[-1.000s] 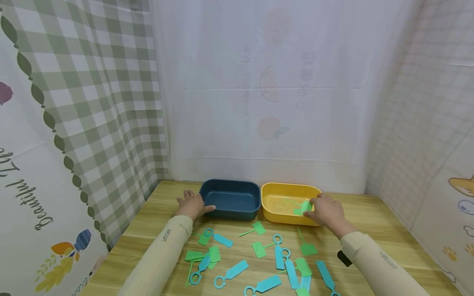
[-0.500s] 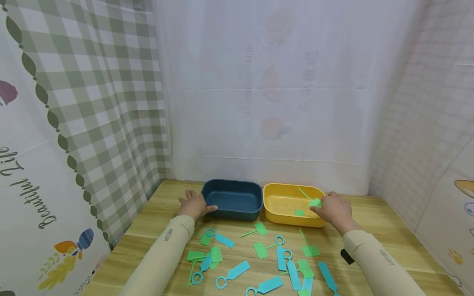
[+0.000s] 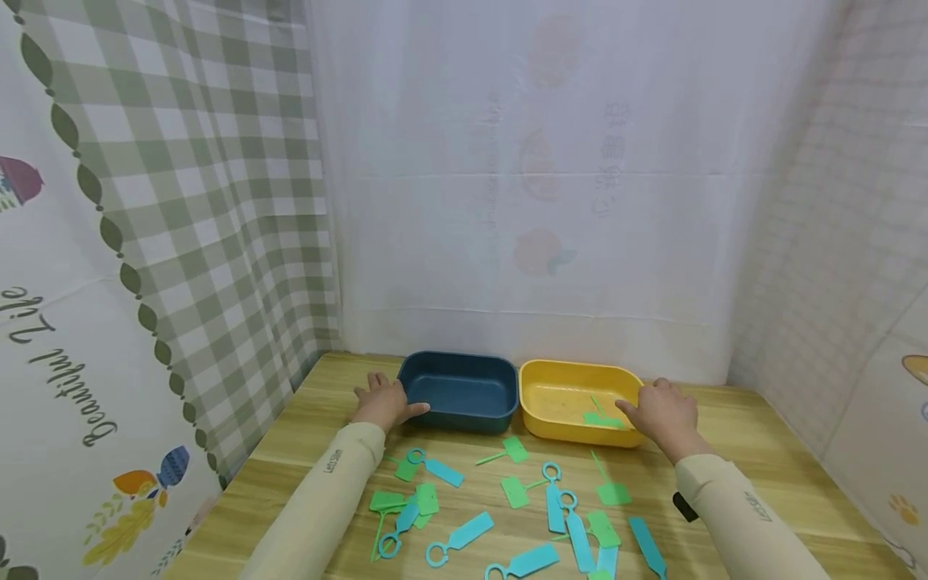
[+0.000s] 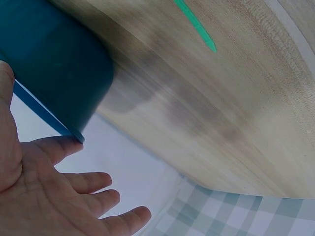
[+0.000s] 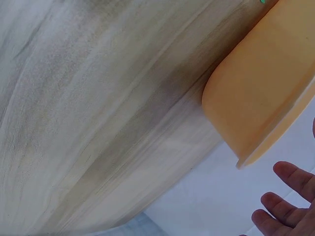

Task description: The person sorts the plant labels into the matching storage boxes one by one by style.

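At the left end of the dark blue bin (image 3: 464, 420), my left hand (image 3: 380, 403) has its fingers spread. In the left wrist view, its index fingertip (image 4: 74, 143) touches the bin's rim. My right hand (image 3: 663, 415) hovers at the right end of the yellow bin (image 3: 561, 427) and holds nothing; its fingers (image 5: 293, 177) are extended beside the rim in the right wrist view. Green plastic tags (image 3: 593, 419) with thin stems lie inside the yellow bin. The blue bin's visible floor is bare.
Several blue tags with ring ends (image 3: 470, 532) and several green tags (image 3: 515, 493) are scattered on the wooden table (image 3: 283, 467), some overlapping. A white curtain (image 3: 435, 201) hangs behind the bins, and a checked curtain (image 3: 217, 161) hangs on the left.
My right hand has let go of a green tag, which dropped into the yellow bin. The left hand stays by the blue bin. The head view has shifted slightly.
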Demonstrator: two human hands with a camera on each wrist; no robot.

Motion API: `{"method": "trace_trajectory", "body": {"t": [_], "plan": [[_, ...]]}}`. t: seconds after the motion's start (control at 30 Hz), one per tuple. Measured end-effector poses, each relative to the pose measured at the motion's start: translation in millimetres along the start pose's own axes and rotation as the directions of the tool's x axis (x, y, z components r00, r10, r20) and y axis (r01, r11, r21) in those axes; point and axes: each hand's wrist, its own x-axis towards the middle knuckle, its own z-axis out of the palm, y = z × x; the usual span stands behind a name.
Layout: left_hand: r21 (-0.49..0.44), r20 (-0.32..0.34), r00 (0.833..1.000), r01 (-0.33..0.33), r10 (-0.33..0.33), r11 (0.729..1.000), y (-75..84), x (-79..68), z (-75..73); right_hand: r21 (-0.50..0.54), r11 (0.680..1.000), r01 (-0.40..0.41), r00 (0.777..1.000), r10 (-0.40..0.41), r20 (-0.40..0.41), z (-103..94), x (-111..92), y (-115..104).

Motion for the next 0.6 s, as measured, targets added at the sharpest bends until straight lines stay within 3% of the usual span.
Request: {"method": "trace_trajectory", "body": {"t": [0.6], "plan": [[-0.004, -0.036, 0.999, -0.017, 0.017, 1.0, -2.2, 3.3, 4.2, -0.026, 0.999, 0.042, 0.999, -0.043, -0.025, 5.3, -10, 2]]}}
